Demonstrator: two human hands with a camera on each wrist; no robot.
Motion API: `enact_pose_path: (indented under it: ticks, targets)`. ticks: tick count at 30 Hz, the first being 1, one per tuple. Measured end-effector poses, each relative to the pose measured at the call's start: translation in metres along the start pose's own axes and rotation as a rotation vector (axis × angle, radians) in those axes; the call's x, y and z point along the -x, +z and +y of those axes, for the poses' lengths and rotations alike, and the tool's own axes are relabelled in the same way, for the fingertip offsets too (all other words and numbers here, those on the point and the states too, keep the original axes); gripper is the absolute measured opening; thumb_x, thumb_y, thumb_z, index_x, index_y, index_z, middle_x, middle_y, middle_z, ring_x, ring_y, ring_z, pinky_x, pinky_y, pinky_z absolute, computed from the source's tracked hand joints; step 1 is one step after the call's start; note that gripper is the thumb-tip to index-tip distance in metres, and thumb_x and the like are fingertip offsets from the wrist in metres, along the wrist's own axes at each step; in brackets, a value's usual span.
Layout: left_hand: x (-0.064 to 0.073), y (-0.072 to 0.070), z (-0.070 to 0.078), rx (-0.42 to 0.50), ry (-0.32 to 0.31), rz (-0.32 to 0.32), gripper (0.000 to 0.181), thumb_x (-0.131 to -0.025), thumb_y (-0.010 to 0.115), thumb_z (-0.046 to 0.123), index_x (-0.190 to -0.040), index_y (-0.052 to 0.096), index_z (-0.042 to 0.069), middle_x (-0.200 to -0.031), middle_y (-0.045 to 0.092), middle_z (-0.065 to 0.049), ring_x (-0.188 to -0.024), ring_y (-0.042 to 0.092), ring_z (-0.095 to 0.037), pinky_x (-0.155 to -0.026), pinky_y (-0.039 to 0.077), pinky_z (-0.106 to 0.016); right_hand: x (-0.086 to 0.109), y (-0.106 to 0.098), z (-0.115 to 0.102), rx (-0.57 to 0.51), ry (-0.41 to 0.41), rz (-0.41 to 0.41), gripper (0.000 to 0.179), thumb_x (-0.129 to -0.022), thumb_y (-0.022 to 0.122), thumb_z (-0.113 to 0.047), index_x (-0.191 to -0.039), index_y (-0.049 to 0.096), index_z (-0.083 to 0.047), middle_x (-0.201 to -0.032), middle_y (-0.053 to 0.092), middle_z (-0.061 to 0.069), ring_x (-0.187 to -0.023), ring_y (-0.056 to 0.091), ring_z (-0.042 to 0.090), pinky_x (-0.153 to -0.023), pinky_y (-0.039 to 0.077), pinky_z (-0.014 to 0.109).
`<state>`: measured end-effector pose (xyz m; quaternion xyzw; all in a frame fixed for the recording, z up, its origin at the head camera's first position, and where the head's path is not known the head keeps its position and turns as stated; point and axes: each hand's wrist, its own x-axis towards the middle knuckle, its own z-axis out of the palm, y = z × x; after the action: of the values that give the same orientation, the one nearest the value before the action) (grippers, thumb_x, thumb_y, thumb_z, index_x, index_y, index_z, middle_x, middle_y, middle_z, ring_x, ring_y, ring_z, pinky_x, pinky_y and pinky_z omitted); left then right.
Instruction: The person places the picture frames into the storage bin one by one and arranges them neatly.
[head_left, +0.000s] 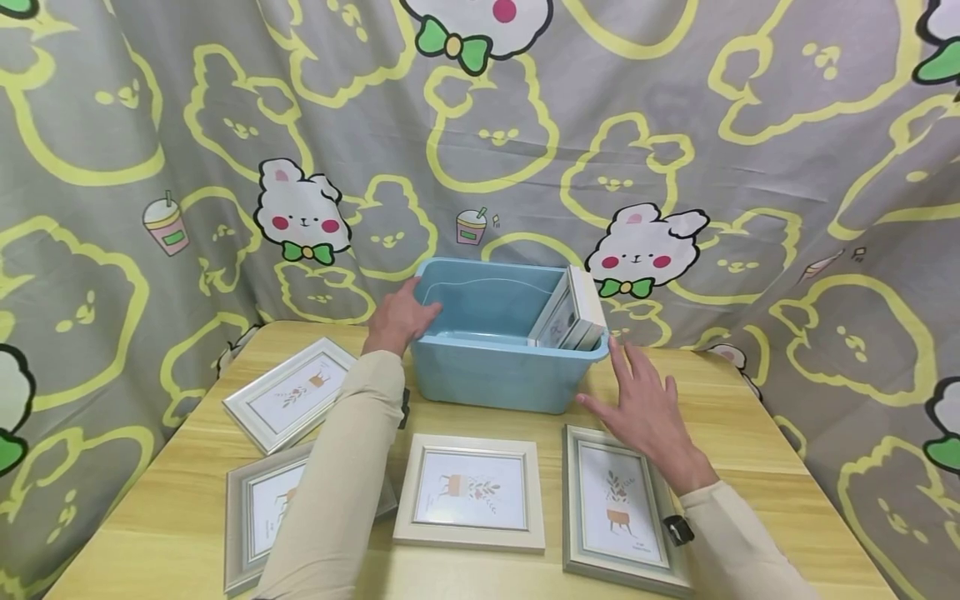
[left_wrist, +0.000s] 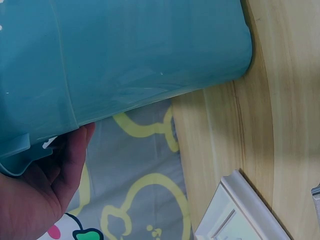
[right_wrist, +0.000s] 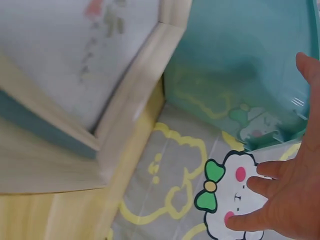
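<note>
A light blue plastic bin stands at the back of the table. My left hand grips the rim at its left end; in the left wrist view the fingers curl up under the lip. Inside the bin, picture frames lean against the right end, rising above the rim. My right hand is beside the bin's right end with fingers spread and nothing held. Below that hand lies a silver-grey picture frame. A cream picture frame lies in front of the bin.
At the left lie a silver-white picture frame and a grey one, the latter partly hidden by my left sleeve. Behind the wooden table hangs a grey patterned curtain, close to the bin's back.
</note>
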<state>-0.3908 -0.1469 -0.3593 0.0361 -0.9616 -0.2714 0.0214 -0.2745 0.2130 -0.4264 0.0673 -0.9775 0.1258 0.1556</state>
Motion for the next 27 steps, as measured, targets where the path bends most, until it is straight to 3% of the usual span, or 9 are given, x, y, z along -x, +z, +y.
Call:
enact_pose_path:
  ticks: [6,16,27]
  targets:
    - [-0.001,0.002,0.0,0.006,0.001,0.013,0.075,-0.089,0.05,0.056,-0.153,0.027,0.025,-0.143,0.049,-0.021,-0.126,0.051,-0.038,-0.098,0.045,-0.051,0.009,0.007,0.006,-0.013,0.025,-0.034,0.105,-0.081,0.054,-0.074,-0.157,0.002,-0.024,-0.157,0.024,0.022,-0.14,0.027,0.046,-0.099,0.017,0.081]
    - [-0.001,0.002,0.002,0.006,-0.005,0.011,0.075,-0.089,0.05,0.057,-0.153,0.026,0.026,-0.143,0.048,-0.02,-0.125,0.052,-0.037,-0.097,0.046,-0.051,0.027,0.011,0.016,0.017,0.042,-0.185,0.101,-0.08,0.044,-0.081,-0.157,0.01,-0.025,-0.153,0.03,0.026,-0.136,0.032,0.05,-0.096,0.022,0.081]
    - [0.0,0.002,0.001,0.009,-0.012,0.007,0.075,-0.09,0.049,0.057,-0.153,0.026,0.026,-0.145,0.046,-0.02,-0.127,0.051,-0.038,-0.098,0.045,-0.052,0.038,0.011,0.024,0.017,0.033,-0.32,0.101,-0.079,0.044,-0.082,-0.156,0.02,-0.021,-0.149,0.035,0.028,-0.132,0.037,0.052,-0.091,0.028,0.081]
